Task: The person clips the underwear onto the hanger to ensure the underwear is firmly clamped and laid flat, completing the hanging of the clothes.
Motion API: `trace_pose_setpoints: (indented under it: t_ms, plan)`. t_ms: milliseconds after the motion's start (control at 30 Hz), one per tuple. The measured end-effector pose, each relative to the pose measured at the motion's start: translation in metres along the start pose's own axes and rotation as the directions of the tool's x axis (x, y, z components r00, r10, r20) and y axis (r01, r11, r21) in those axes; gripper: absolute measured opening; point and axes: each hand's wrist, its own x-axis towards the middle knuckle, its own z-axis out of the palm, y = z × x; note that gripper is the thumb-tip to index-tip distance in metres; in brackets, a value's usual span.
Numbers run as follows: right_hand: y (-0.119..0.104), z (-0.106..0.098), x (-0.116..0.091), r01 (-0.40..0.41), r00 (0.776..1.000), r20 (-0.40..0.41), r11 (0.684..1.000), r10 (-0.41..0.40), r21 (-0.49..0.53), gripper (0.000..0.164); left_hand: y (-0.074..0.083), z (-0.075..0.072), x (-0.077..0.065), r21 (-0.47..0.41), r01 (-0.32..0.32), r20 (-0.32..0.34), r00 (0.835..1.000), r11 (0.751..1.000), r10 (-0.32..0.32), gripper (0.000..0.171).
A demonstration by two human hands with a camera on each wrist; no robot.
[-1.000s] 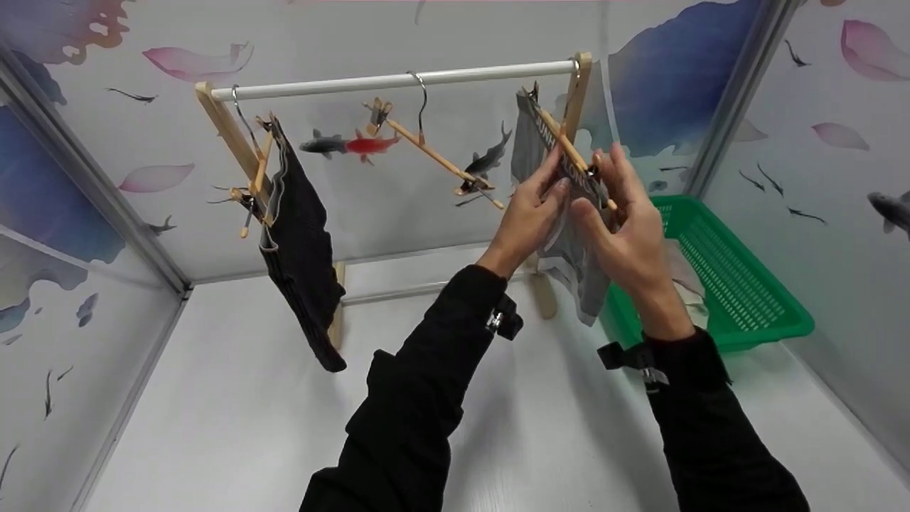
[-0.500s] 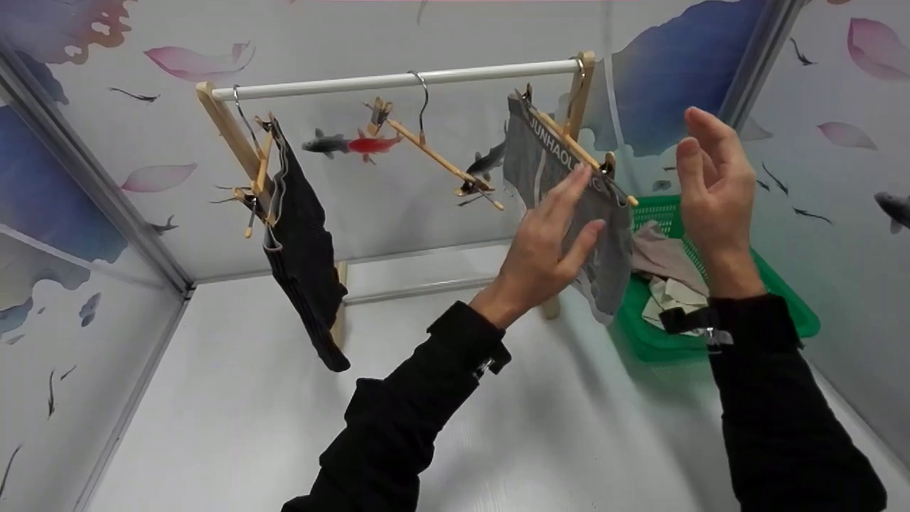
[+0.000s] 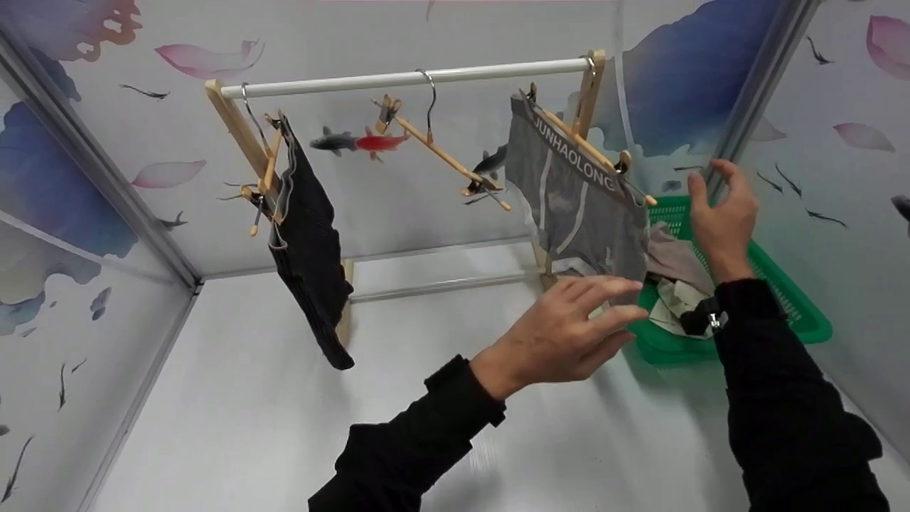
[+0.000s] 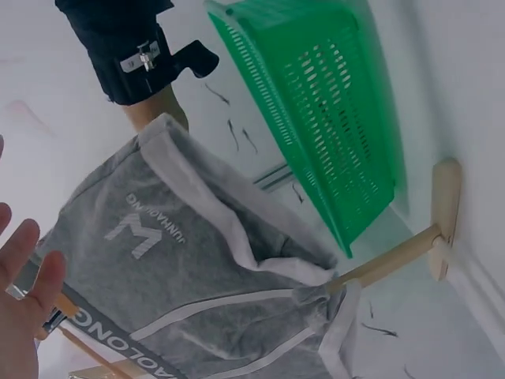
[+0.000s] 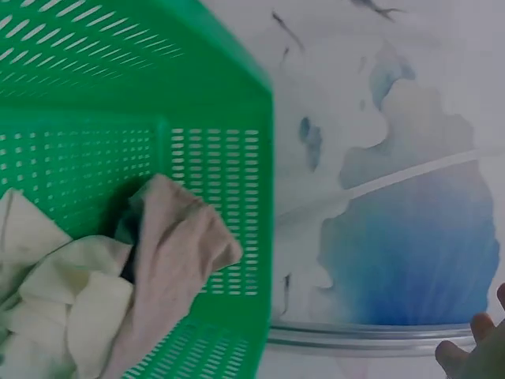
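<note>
Grey boxer briefs (image 3: 586,206) with lettering on the waistband hang from a wooden clip hanger (image 3: 579,146) at the rod's right end. My left hand (image 3: 561,331) is in front of their lower hem, fingers loosely bent and holding nothing; whether it touches the cloth I cannot tell. In the left wrist view, part of that hand (image 4: 28,292) appears at the left edge. My right hand (image 3: 725,217) is right of the briefs, above the green basket (image 3: 789,291), fingers apart and holding nothing. Only its fingertips (image 5: 473,347) enter the right wrist view.
The rack's white rod (image 3: 412,77) also carries a bare clip hanger (image 3: 441,156) in the middle and a black garment (image 3: 309,242) clipped at the left. Pinkish (image 5: 166,268) and cream cloths (image 5: 71,300) lie inside the basket. Printed walls stand around the rack.
Both hands have let go of the briefs and hanger. The right hand moved right, towards the basket; the left moved down. The briefs have swung round, showing their front more fully.
</note>
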Motion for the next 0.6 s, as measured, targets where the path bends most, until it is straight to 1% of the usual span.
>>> trace_pose_setpoints:
  t_ms: [67,133,167,200,233,300,400,467,500,533,600]
  plan:
    - [0.069,0.011,0.008,-0.045,0.992,0.113,0.998,0.05,-0.047,0.06,0.003,0.007,-0.005,0.001,0.006,0.032,0.999,1.0,-0.006,0.03]
    - [0.124,0.02,0.009,-0.082,0.965,0.234,0.984,0.118,-0.16,0.069,0.006,0.015,-0.009,-0.006,0.011,0.065,0.998,1.0,-0.011,0.03]
    - [0.145,0.023,0.009,-0.086,0.947,0.287,0.974,0.145,-0.21,0.074,0.007,0.019,-0.011,-0.012,0.011,0.083,0.996,1.0,-0.01,0.03]
    - [0.158,0.025,0.008,-0.077,0.93,0.328,0.961,0.166,-0.266,0.078,0.009,0.023,-0.013,-0.015,0.009,0.1,0.995,1.0,-0.008,0.03]
    - [0.164,0.027,0.005,-0.076,0.914,0.36,0.951,0.187,-0.301,0.081,0.01,0.027,-0.015,-0.021,0.008,0.116,0.993,1.0,-0.006,0.03]
    - [0.161,0.026,-0.002,-0.068,0.896,0.39,0.933,0.213,-0.353,0.084,0.014,0.034,-0.018,-0.047,0.009,0.142,0.99,0.999,-0.003,0.03]
    - [0.157,0.021,-0.005,-0.061,0.868,0.435,0.922,0.239,-0.383,0.084,0.02,0.042,-0.02,-0.069,0.006,0.166,0.986,0.998,0.006,0.029]
    - [0.151,0.017,-0.006,-0.036,0.851,0.463,0.908,0.246,-0.417,0.079,0.023,0.046,-0.021,-0.069,0.003,0.173,0.985,0.998,0.009,0.029]
    - [0.145,0.014,-0.007,-0.022,0.838,0.481,0.898,0.256,-0.439,0.077,0.024,0.047,-0.02,-0.061,-0.001,0.176,0.984,0.998,0.012,0.029]
    - [0.137,0.011,-0.009,-0.022,0.815,0.505,0.887,0.283,-0.461,0.074,0.025,0.049,-0.02,-0.045,-0.007,0.184,0.983,0.999,0.015,0.03]
    - [0.108,0.004,-0.014,-0.029,0.753,0.56,0.867,0.346,-0.498,0.071,0.026,0.051,-0.019,-0.017,-0.017,0.203,0.979,1.0,0.02,0.031]
